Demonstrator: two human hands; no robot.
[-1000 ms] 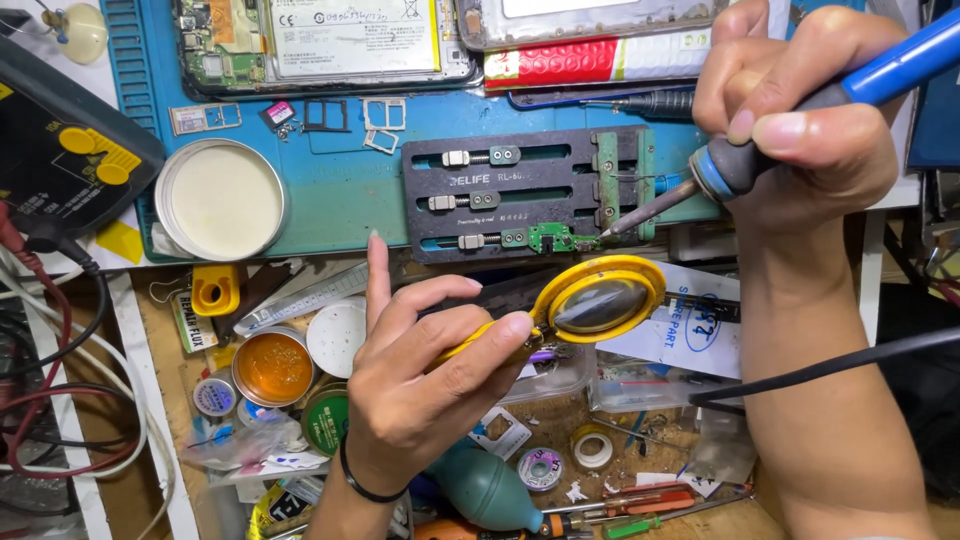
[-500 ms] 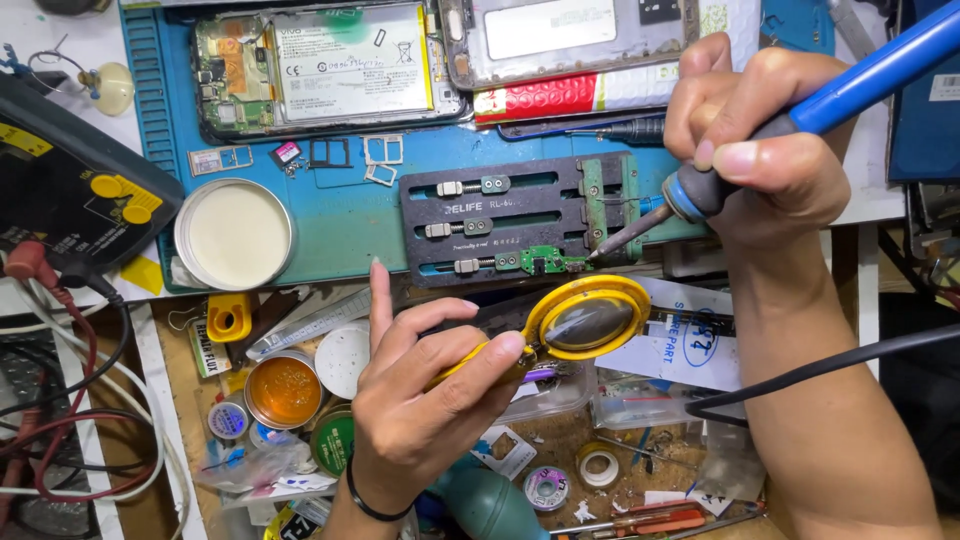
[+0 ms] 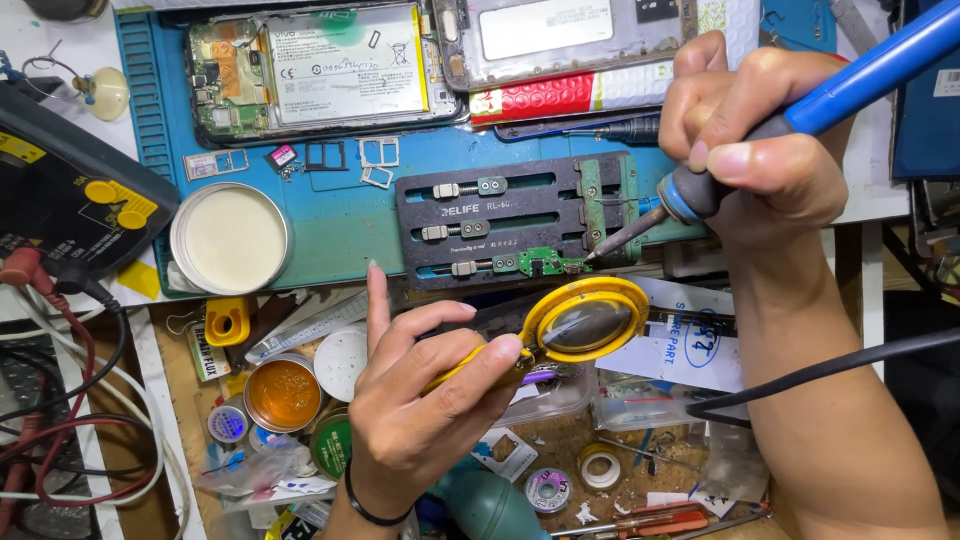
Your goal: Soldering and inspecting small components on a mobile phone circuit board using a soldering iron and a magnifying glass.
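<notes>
Gripping a blue soldering iron, the right hand is touching its tip to a small, fragile green board clamped in the black holder; left hand fingers are pinching a light yellow magnifier by its handle.

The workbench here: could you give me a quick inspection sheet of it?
Surface: blue mat.
Job's things: small green board clamped in black holder; soldering iron tip on it.
Clutter: opened phone, round tins, tape rolls.
Grippers: left hand holds yellow magnifier; right hand grips the iron.
Cables: black cord; red and black leads.
Surroundings: nothing seen.
</notes>
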